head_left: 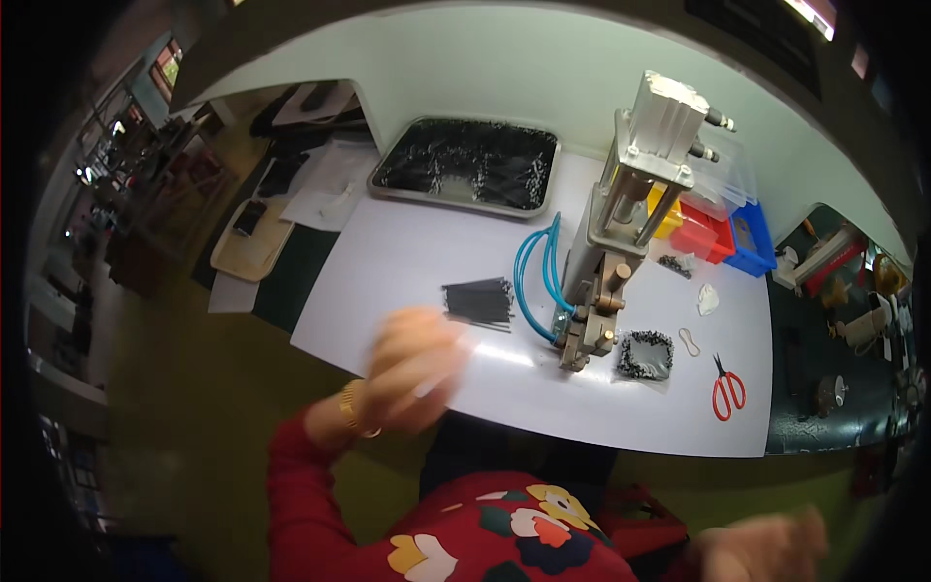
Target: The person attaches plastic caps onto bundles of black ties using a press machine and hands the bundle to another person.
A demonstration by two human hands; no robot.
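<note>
My left hand (415,369), smeared by motion, hovers over the front left edge of the white table (378,252). Its fingers look bent, and whether anything is in them does not show. Just beyond it lies a bundle of thin black strips (479,300), apart from the hand. Down at the lower right, off the table, my right hand (766,548) is blurred too; its fingers cannot be made out. Upright on the table stands a metal press (630,194) with a cylinder on top and blue air hoses (529,281) looping at its left.
A metal tray (465,165) of black strips sits at the back. Right of the press are a bag of small black pieces (645,355), red-handled scissors (728,388), and red (706,233) and blue bins (752,241). A dark counter (824,388) adjoins the table.
</note>
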